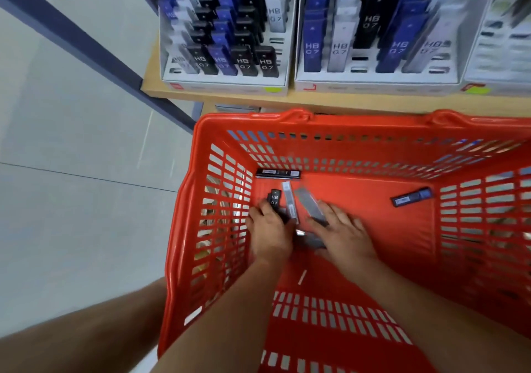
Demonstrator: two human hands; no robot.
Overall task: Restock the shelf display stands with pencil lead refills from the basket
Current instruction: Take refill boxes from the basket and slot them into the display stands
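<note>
A: So, where are my hands at this moment?

B: Both of yours are down inside the red basket (367, 121), low in the middle of the frame. Your left hand (270, 230) has its fingers curled round a black refill case (274, 199) marked HB 07, whose top end sticks out above your knuckles.

A: And the right one?

B: Your right hand (343, 229) is just beside the left, its fingers laid over the lower end of a grey refill case (309, 201). Whether you pinch it or only press on it, I cannot tell; the picture is blurred there. A pale refill case (288, 197) shows between your two hands.

A: What else is in the basket?

B: Another black case (278, 174) lies flat along the far wall, and a blue case (412, 197) lies well apart, toward the right of the frame.

A: And the stands?

B: One white display stand (224, 84) sits at the top centre of the frame, a second display stand (373, 85) just beside it on the right. Both rest on the wooden shelf (344, 101) beyond the basket's rim, with black, blue and white refills upright in their rows.
</note>
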